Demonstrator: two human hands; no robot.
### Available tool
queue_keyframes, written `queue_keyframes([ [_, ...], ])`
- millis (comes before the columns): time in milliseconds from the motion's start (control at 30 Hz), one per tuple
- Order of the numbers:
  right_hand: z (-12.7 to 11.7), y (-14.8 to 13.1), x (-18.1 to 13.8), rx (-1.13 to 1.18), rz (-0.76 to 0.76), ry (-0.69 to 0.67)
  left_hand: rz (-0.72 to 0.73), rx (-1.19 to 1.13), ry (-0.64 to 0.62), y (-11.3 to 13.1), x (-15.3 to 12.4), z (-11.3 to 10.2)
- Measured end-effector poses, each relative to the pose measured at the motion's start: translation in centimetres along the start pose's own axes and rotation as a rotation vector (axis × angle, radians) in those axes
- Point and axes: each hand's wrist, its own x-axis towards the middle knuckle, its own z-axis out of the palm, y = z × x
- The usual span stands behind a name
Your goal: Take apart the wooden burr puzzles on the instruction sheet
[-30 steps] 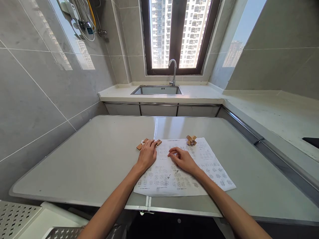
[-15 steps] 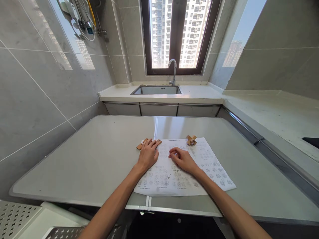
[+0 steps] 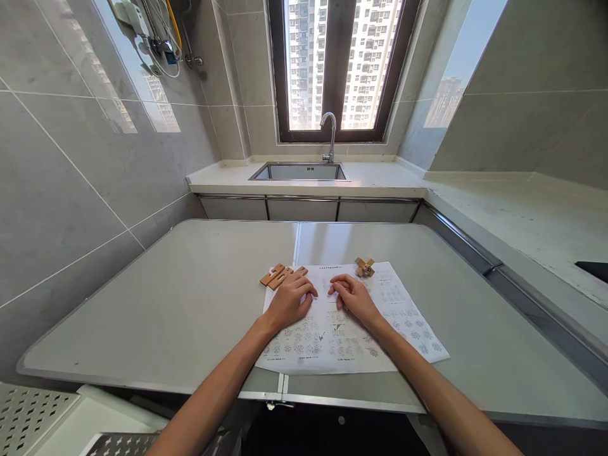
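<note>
Wooden pieces (image 3: 280,276) lie just off the left hand's (image 3: 291,303) fingertips, loose flat bars bunched at the sheet's far left corner, partly on the paper and partly on the bare table. That left hand is palm down on the printed sheet (image 3: 408,323), fingers curled and spread, gripping nothing; whether its fingertips touch the nearest bar I cannot tell. Right hand (image 3: 354,297) sits beside it, also palm down on the paper, fingers bent, nothing in its grasp. The two hands are near each other but apart, with a strip of printed diagrams showing between them.

Just beyond the right hand's fingers, an assembled wooden cross puzzle (image 3: 364,266) stands on the sheet's far edge, close to the hand but clear of it. The sheet is covered with rows of small diagrams and lies across the seam of the grey table (image 3: 166,304). Further out, a steel sink (image 3: 300,171) with a curved tap (image 3: 329,134) sits under the dark-framed window (image 3: 339,63), tower blocks outside.
</note>
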Motion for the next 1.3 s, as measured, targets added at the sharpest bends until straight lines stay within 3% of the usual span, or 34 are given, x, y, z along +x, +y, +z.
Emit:
queue_keyframes([
  [133, -0.4, 0.7, 0.4, 0.056, -0.002, 0.209, 0.059, 0.002, -0.139, 0.3, -0.2, 0.4],
  [300, -1.1, 1.6, 0.7, 0.119, 0.041, 0.419, 0.061, 0.012, -0.145, 0.2, -0.4, 0.5],
  [500, -2.2, 1.5, 1.2, 0.319, 0.146, 0.417, 0.049, 0.016, -0.149, 0.3, -0.3, 0.4],
  [867, -2.1, 0.3, 1.0, 0.322, 0.162, 0.430, 0.043, 0.019, -0.164, 0.2, -0.4, 0.4],
  [1033, -1.7, -1.0, 0.6, 0.365, 0.162, 0.317, -0.027, -0.034, -0.131, 0.7, -0.3, 0.4],
  [1200, -0.9, -2.1, -0.1, 0.444, 0.099, 0.009, -0.310, -0.280, 0.035, 1.1, 0.2, 0.7],
  [1300, -0.3, -2.3, -0.7, 0.415, 0.093, -0.188, -0.358, -0.474, 0.021, 1.0, 0.6, 0.5],
])
